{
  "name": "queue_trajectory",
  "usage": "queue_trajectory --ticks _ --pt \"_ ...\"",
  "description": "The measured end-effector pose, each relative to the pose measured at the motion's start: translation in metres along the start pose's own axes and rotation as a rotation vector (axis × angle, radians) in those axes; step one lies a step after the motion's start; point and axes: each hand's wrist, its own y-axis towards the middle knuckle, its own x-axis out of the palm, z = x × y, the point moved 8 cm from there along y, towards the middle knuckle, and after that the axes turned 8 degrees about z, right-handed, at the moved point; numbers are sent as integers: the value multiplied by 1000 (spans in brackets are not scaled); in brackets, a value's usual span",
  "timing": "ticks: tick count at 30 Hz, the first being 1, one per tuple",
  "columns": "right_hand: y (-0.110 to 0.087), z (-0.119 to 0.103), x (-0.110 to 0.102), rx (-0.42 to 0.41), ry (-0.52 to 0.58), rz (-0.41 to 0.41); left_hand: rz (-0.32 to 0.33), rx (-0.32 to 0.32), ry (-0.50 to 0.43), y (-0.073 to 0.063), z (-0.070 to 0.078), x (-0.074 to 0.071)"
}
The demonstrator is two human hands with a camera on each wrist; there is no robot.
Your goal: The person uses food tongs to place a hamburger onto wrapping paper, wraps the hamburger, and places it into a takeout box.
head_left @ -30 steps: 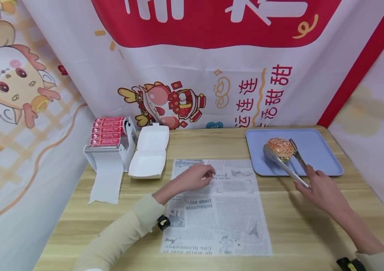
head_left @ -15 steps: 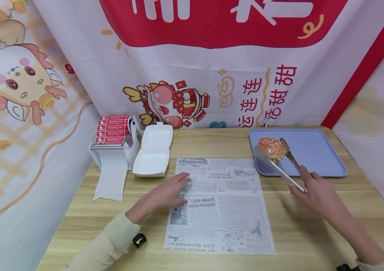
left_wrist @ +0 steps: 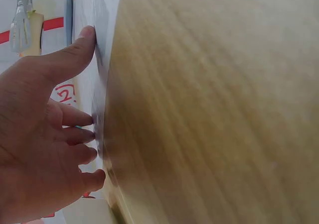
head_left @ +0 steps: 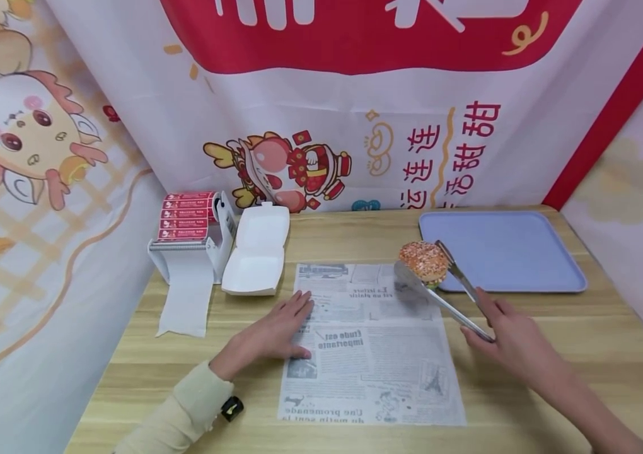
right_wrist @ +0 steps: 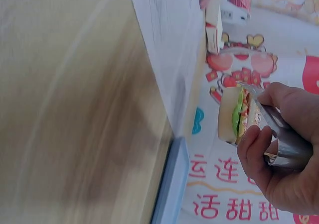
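Observation:
In the head view my right hand (head_left: 511, 337) grips metal tongs (head_left: 463, 318), which clasp a sesame-topped burger (head_left: 425, 261). The burger hangs between the blue tray and the upper right corner of the printed paper sheet (head_left: 375, 353). Seen from the right wrist, the burger (right_wrist: 234, 115) shows green leaf and filling between its bun halves, lifted above the table. My left hand (head_left: 270, 331) rests with spread fingers on the sheet's left edge. In the left wrist view the fingertips of that hand (left_wrist: 50, 119) touch the paper and hold nothing.
A blue tray (head_left: 503, 252) lies at the back right. White food box (head_left: 256, 271) stands unfolded at the back left, beside a label dispenser (head_left: 191, 236) with red labels and a hanging white strip. Printed cloth walls border the wooden table (head_left: 231, 378).
The tongs have carried the burger leftward off the tray towards the paper. My left hand has shifted left and spread its fingers on the sheet's left edge.

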Motion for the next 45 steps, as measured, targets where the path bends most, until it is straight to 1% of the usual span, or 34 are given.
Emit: queue_trajectory --ticks 5,7,12,14,16,19,23,30,37,41,45 --pt "-5 -19 6 -74 8 24 -15 -13 4 1 -1 0" --pt "-8 -26 10 -83 20 3 -17 -15 4 2 -2 1" --pt "-18 -38 25 -36 51 -115 -23 -23 -18 2 -3 1" --pt "-21 -43 30 -27 54 -145 -28 -30 -29 2 -3 1" --pt "-24 -50 34 -38 45 -137 -33 -35 -31 3 -3 1" --pt "-29 -57 41 -19 34 -152 -39 -41 -32 3 -3 2" --pt "-35 -65 51 43 31 -181 -46 -48 -31 3 -4 3" --pt "-41 -78 60 101 17 -152 -56 -39 -15 4 -3 3" --pt "-42 -84 71 163 3 -207 -52 -29 -8 3 -4 4" --pt "-42 -86 75 171 12 -207 -60 -34 -10 3 -4 4" --pt "-41 -88 76 161 10 -196 -61 -31 -7 3 -4 3"
